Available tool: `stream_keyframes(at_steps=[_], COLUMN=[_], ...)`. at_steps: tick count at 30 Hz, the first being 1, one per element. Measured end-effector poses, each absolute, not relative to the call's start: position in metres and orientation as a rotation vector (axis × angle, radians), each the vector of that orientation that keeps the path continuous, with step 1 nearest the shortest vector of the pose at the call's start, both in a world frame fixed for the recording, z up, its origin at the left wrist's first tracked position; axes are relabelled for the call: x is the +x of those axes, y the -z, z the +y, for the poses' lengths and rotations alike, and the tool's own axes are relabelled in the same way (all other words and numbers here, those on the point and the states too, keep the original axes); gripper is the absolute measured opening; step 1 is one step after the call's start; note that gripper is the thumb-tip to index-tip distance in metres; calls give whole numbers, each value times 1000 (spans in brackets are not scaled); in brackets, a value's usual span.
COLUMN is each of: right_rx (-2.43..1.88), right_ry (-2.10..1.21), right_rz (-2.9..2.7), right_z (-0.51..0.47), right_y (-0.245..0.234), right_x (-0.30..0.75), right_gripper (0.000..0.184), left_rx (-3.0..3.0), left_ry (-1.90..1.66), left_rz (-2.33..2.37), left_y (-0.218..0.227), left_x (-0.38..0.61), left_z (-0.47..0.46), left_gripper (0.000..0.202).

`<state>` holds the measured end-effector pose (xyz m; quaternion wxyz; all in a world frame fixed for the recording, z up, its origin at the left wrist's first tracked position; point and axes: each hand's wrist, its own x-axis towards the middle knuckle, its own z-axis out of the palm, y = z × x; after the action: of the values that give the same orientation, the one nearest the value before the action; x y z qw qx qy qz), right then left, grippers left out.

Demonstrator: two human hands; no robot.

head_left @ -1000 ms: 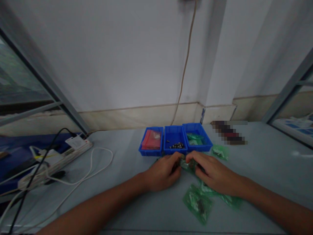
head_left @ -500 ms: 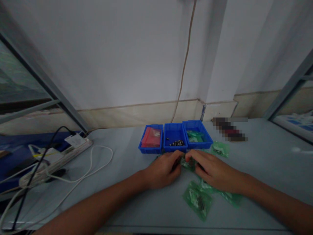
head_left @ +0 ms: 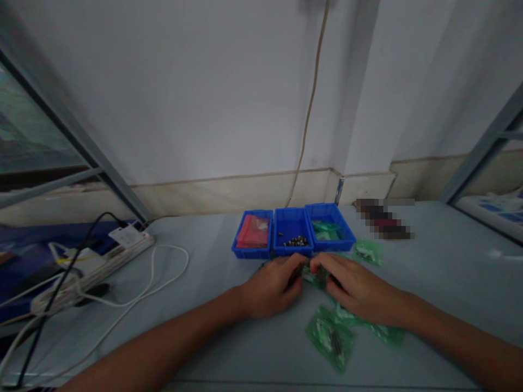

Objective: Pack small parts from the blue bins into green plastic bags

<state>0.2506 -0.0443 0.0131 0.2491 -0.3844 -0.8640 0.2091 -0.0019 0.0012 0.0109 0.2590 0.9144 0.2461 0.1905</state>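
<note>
Both hands meet over a small green plastic bag [head_left: 314, 277] just in front of the blue bins. My left hand [head_left: 272, 287] is closed, its thumb and fingers pinching the bag's left edge. On the other side, my right hand [head_left: 362, 288] curls its fingers round the right part of the same bag. What lies inside this bag is mostly hidden by the fingers. Below the right hand rests another green bag [head_left: 330, 336] with dark, thin metal pieces in it. More green bags [head_left: 384, 331] lie partly under the right wrist.
Three blue bins stand in a row: the left bin [head_left: 252, 253] holds pink bags, the middle bin [head_left: 290, 220] small metal parts, the right bin [head_left: 345, 231] green bags. A green bag [head_left: 368, 251] lies right of them. A power strip [head_left: 134, 245] and white cable [head_left: 153, 291] are left.
The whole scene sits slightly lower in view. Both hands keep nearly the same pose on the green bag.
</note>
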Motion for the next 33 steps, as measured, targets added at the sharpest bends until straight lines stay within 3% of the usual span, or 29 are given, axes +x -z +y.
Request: stream_keyframes(at_steps=[33], right_rx=[-1063], right_ry=[-558], right_rz=[-2374], right_z=[-44], right_y=[-15], right_x=[250], right_gripper=[35], left_rx=[2491], left_ry=[-529], left_rz=[668], left_y=[-9], left_x=[-1], left_z=[2], left_gripper=[21])
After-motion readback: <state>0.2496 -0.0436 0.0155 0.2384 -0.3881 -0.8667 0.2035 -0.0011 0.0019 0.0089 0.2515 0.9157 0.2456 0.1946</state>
